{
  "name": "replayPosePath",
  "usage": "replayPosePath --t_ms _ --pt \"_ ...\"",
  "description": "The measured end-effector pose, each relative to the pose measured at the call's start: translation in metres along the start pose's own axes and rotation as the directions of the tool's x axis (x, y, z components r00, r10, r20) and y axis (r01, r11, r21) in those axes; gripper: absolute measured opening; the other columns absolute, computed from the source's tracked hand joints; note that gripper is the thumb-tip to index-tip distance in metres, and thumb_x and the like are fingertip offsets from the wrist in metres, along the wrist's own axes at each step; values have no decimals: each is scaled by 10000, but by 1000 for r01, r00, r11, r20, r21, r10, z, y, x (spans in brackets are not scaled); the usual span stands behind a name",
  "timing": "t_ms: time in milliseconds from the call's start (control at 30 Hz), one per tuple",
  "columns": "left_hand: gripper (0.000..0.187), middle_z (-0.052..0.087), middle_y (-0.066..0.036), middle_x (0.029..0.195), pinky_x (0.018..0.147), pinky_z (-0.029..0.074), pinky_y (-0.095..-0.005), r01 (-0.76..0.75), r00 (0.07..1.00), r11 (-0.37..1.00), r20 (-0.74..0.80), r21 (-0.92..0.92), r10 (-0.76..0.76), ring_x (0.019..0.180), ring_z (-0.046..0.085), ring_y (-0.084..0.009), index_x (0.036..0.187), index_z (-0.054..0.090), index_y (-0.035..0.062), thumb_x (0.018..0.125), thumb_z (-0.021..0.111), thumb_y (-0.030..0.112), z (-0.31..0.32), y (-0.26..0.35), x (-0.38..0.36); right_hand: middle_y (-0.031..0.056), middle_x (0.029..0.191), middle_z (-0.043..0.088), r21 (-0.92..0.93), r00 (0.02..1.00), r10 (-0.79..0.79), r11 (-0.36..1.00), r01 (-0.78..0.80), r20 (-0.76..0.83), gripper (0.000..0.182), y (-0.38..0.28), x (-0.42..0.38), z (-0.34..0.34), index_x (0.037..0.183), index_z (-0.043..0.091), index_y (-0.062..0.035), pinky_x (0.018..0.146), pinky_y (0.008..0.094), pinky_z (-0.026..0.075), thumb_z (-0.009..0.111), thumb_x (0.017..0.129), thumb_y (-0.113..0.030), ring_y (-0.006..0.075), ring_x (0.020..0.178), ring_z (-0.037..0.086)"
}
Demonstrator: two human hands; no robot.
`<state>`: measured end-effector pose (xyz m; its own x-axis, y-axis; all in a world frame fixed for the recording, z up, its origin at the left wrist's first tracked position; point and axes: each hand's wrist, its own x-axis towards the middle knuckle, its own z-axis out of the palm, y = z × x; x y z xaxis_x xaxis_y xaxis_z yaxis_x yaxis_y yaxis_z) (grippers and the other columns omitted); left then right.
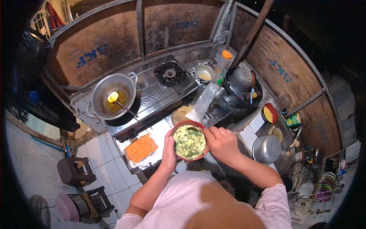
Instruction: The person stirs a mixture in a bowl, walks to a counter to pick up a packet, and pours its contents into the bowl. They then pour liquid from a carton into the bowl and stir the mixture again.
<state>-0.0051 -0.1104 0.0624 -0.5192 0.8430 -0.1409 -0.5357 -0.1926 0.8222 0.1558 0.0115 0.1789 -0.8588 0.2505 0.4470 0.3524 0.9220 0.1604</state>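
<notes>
A red-rimmed bowl (189, 142) of pale yellow-green mixture with dark green bits is held in front of the torso. My left hand (169, 150) is wrapped round its left side. At the right rim, my right hand (220, 142) has its fingers curled closed; whether they grip the rim or something small is hidden. Left of the bowl lies a tray of shredded orange food (141, 148). Up and to the left, a wok (113, 96) with some oil and a spatula (122, 105) sits on the left burner of the two-burner stove (152, 95).
Behind the bowl are a round board (181, 114), a clear plastic bag (204, 102), a small pot (204, 73) and an orange-lidded container (223, 63). To the right stand a black basin (234, 100), a metal pot (267, 149) and a dish rack (319, 179). Stools (76, 171) stand at lower left.
</notes>
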Motion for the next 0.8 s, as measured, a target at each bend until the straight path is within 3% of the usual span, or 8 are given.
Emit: replayPosePath --t_ms 100,133,200,333,433,567,733,800 --pt "568 460 -129 1480 1116 440 -381 42 997 999 -57 -15 -43 1348 488 -225 1533 325 80 1091 397 429 0 3 -4 113 855 642 61 953 190 976 -210 237 98 -10 -9 -3 821 647 -55 635 400 546 639 794 -149 275 736 665" --pt "568 460 -129 1480 1116 440 -381 42 997 999 -59 -16 -43 1348 488 -225 1533 325 80 1091 397 429 -2 -2 -4 113 855 642 62 953 188 976 -208 238 98 -12 -9 -5 821 647 -55 635 400 546 639 794 -149 275 736 665" --pt "571 456 -130 1483 1111 447 -378 -7 997 997 -82 76 14 1344 491 -226 1536 321 83 1090 397 432 -6 -15 1 119 859 652 90 843 257 937 -336 472 74 -13 -9 -10 823 664 -43 661 426 564 629 806 -105 299 767 690" --pt "570 451 -127 1489 1107 451 -379 -17 998 999 -55 30 18 1345 491 -224 1534 326 82 1088 400 429 -3 -8 -1 88 929 690 252 899 269 896 -365 346 200 -13 -15 -2 1006 738 -99 666 406 572 673 816 -104 299 794 705" --pt "547 445 -139 1476 1130 405 -370 -7 999 999 -54 -45 5 1321 488 -222 1524 335 65 1106 336 418 0 3 -3 39 963 676 335 994 103 935 -113 48 316 -18 -21 -12 1081 708 -99 659 375 552 636 777 -54 237 787 676" --pt "561 472 -133 1470 1102 456 -376 -27 999 997 -30 -68 25 1329 514 -226 1521 340 72 1092 371 434 -2 8 -2 -6 960 669 207 995 -96 974 95 -7 349 -14 -27 -24 1086 722 -110 638 299 484 633 748 -96 167 733 598" --pt "556 458 -147 1467 1093 460 -373 -35 999 998 -21 -49 34 1318 517 -233 1519 328 58 1102 333 427 -2 8 -4 -21 942 658 85 999 -9 996 12 -46 327 2 -15 -27 1067 731 -132 626 308 460 643 751 -129 165 729 592" --pt "562 458 -148 1466 1077 475 -371 -12 1000 999 -13 -47 11 1304 533 -239 1523 321 65 1101 332 435 2 13 -7 20 947 683 48 994 94 995 -91 -58 399 -2 -7 -23 1051 738 -111 650 352 514 682 659 -64 219 756 644"
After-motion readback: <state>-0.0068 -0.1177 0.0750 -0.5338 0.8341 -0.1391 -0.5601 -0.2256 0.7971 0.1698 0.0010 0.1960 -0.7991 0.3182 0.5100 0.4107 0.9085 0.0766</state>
